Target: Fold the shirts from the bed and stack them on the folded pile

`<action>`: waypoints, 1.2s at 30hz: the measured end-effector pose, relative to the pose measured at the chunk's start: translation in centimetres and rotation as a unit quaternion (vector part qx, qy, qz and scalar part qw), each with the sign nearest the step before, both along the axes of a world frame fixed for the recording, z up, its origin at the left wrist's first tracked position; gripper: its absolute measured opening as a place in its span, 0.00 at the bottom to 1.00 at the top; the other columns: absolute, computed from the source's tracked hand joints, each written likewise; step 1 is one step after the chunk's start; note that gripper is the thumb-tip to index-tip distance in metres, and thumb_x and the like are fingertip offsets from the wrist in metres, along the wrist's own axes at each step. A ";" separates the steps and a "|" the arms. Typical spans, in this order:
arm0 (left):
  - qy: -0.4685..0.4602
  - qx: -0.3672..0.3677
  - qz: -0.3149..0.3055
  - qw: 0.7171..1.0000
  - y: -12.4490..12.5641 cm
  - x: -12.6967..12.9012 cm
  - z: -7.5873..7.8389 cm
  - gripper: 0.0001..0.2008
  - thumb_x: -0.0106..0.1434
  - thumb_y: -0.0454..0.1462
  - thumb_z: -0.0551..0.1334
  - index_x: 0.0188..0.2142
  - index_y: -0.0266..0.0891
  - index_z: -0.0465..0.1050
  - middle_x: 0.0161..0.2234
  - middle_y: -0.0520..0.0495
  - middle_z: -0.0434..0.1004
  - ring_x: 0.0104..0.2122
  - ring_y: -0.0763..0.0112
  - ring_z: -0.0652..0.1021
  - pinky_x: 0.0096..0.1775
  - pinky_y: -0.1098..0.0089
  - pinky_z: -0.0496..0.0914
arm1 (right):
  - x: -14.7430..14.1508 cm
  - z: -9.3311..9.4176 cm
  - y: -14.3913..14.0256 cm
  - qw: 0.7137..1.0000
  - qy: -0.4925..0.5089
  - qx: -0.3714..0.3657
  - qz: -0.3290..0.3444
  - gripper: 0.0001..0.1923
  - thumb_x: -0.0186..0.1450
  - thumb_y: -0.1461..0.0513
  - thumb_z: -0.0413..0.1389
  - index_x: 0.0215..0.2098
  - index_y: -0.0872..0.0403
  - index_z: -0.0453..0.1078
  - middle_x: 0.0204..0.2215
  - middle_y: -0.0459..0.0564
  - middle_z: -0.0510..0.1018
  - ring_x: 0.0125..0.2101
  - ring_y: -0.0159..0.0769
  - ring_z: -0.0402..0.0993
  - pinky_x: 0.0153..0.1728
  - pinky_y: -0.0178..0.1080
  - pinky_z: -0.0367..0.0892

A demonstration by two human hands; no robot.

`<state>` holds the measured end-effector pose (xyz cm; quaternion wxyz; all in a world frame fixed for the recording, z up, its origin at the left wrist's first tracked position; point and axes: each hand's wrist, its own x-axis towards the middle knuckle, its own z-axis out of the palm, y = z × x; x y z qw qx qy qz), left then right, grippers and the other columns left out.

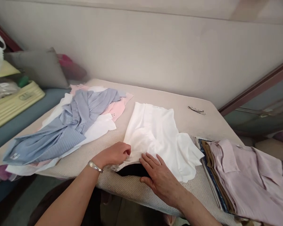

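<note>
A white shirt [153, 125] lies partly folded on the cloth-covered table in front of me, its near edge bunched. My left hand [116, 153], with a silver bracelet on the wrist, is closed on the shirt's near left edge; the fingertips are curled out of sight. Flat on the near edge lies my right hand [159, 175], its fingers stretched out over the white cloth. Between the hands a black patch [133, 170] shows under the edge; I cannot tell what it is.
Blue striped shirts [77, 116] lie heaped at left over pink and white clothes. A folded stack topped by a pale pink shirt [245, 175] sits at right. Eyeglasses [196, 110] rest near the back. A grey cushion [41, 67] and yellow container [19, 102] stand far left.
</note>
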<state>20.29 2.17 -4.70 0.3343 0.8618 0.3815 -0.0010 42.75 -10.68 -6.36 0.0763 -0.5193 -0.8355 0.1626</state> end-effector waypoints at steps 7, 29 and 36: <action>-0.149 0.057 0.092 0.983 0.2 2.1 0.3 0.10 0.65 0.32 0.53 0.39 0.40 0.73 0.36 0.48 0.79 0.35 0.69 0.77 0.38 0.69 0.69 | 8.7 4.3 1.8 0.946 -0.091 -0.013 -0.312 0.19 0.75 0.51 0.48 0.53 0.54 0.69 0.44 0.58 0.82 0.42 0.49 0.80 0.41 0.49 0.72; -0.173 -0.169 -0.051 0.969 -6.6 8.0 -2.5 0.34 0.70 0.47 0.58 0.72 0.45 0.50 0.73 0.41 0.48 0.71 0.58 0.54 0.70 0.49 0.48 | 15.1 3.2 3.9 0.827 -0.142 -0.051 -0.541 0.16 0.64 0.67 0.49 0.49 0.58 0.68 0.42 0.65 0.80 0.44 0.51 0.80 0.40 0.45 0.69; -0.242 -0.305 -0.003 0.921 -6.1 8.2 -2.2 0.35 0.69 0.52 0.60 0.70 0.46 0.54 0.72 0.42 0.52 0.70 0.58 0.58 0.69 0.51 0.53 | 12.0 5.2 4.2 0.835 -0.153 0.100 -0.520 0.13 0.68 0.65 0.47 0.49 0.54 0.66 0.40 0.58 0.79 0.36 0.46 0.79 0.32 0.41 0.61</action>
